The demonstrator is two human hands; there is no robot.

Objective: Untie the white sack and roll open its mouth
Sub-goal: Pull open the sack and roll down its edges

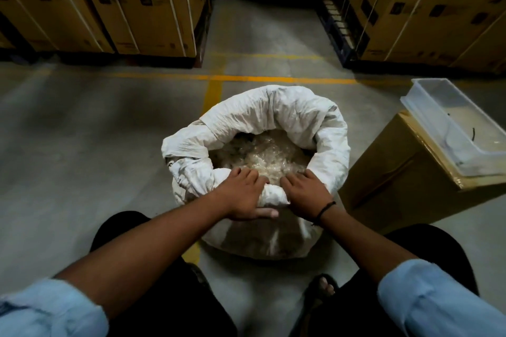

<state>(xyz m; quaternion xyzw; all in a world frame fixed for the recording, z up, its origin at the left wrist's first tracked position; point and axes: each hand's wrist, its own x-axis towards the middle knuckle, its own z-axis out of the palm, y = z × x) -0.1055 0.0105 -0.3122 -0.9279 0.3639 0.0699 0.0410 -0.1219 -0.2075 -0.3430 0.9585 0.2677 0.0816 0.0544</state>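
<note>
The white sack (276, 115) stands upright on the floor between my knees, its mouth wide and its rim rolled down into a thick collar. Clear, crinkled plastic pieces (262, 156) fill the inside. My left hand (243, 195) grips the near rim, fingers curled over the edge into the mouth and thumb underneath on the outside. My right hand (306, 193) holds the same near rim just to the right, fingers over the edge; a dark band circles its wrist. No tie is visible on the sack.
A brown carton (397, 169) stands right of the sack with a clear plastic tray (454, 123) on top. Stacks of strapped cardboard boxes (131, 3) line the back left and back right (427, 8), with an aisle between them. Yellow lines (213, 78) mark the concrete floor.
</note>
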